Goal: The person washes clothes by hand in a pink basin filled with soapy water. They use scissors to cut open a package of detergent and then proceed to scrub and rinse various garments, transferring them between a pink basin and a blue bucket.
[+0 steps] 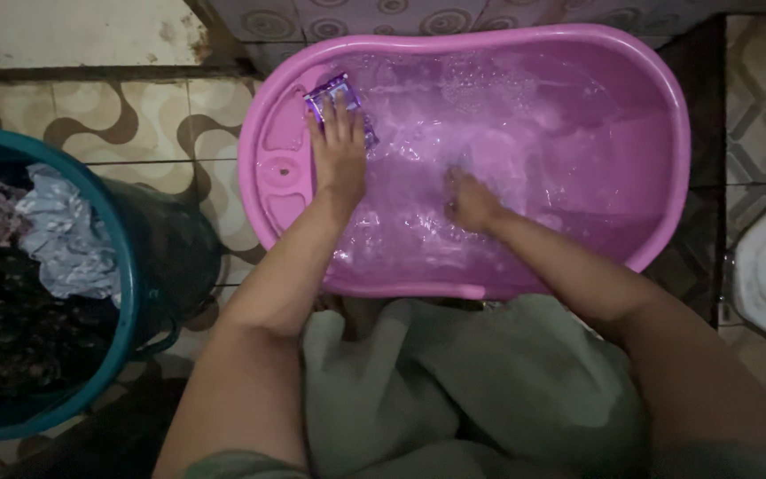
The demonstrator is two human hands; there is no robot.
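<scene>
Patterned floor tiles with brown swirls are being shown under a pink plastic tub (667, 115), which is being filled with soapy, foaming water. At the tub's upper left corner, beside the moulded soap shelf on its left rim, a small purple sachet (334, 93) is being pressed down by the left hand (340, 151), whose fingers are being held flat and together over the packet rather than curled around it. The right hand (472, 202) is being dipped into the water near the middle of the tub, toward its near edge; it is being blurred by the foam and splashing, so whether it is being held wide or closed cannot be told. Well apart from the tub, at the left edge of the view, a teal bucket (121, 266) is being kept on the floor, and crumpled laundry (59, 235), grey and dark, is being held inside it. Grey-green cloth (454, 381) is being draped over the person's lap just below the tub's near rim.
</scene>
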